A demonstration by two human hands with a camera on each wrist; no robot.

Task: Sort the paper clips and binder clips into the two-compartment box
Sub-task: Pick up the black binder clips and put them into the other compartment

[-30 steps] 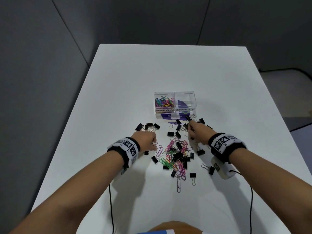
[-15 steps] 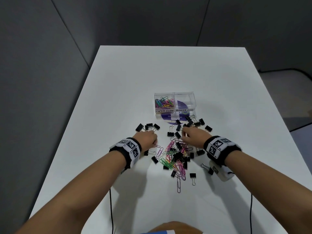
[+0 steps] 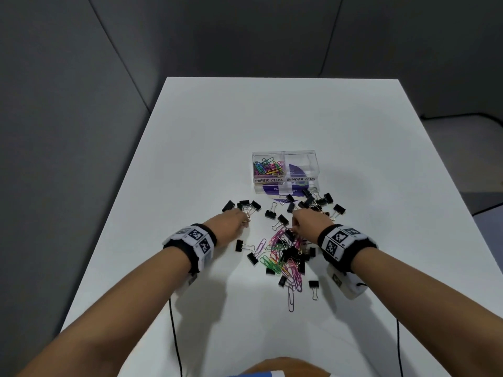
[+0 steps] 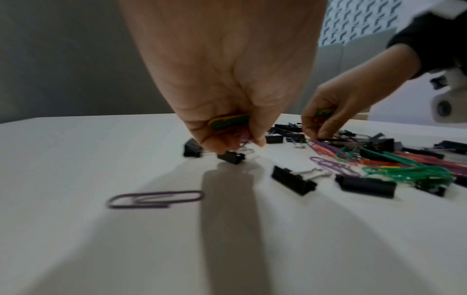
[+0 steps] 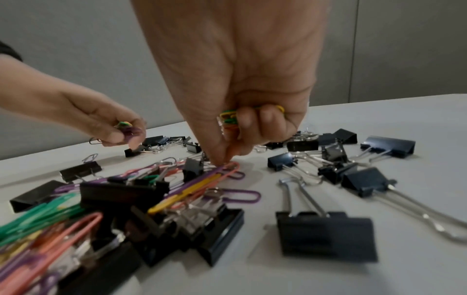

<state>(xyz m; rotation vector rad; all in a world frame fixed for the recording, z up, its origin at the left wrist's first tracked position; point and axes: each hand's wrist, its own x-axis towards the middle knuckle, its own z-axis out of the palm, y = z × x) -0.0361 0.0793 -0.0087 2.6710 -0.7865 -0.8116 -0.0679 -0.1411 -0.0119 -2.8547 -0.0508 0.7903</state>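
A clear two-compartment box [image 3: 285, 170] stands mid-table; its left cell, labelled paper clips, holds coloured paper clips [image 3: 268, 168], and the right cell looks empty. A mixed pile of coloured paper clips [image 3: 283, 257] and black binder clips [image 3: 313, 204] lies in front of it. My left hand [image 3: 234, 224] grips several coloured paper clips [image 4: 228, 120] in curled fingers, just above black binder clips [image 4: 231, 156]. My right hand [image 3: 306, 223] holds coloured paper clips [image 5: 228, 117] in its palm while its fingertips [image 5: 223, 157] pinch a pink paper clip [image 5: 228, 169] on the pile.
A lone purple paper clip [image 4: 155, 199] lies near my left hand. More binder clips [image 3: 245, 206] sit left of the pile. Cables [image 3: 174, 333] run from both wrists toward me. Grey walls surround the white table [image 3: 272, 118].
My right hand moved left and nearer, from the binder clips near the box down onto the top of the paper clip pile. My left hand shifted slightly forward.
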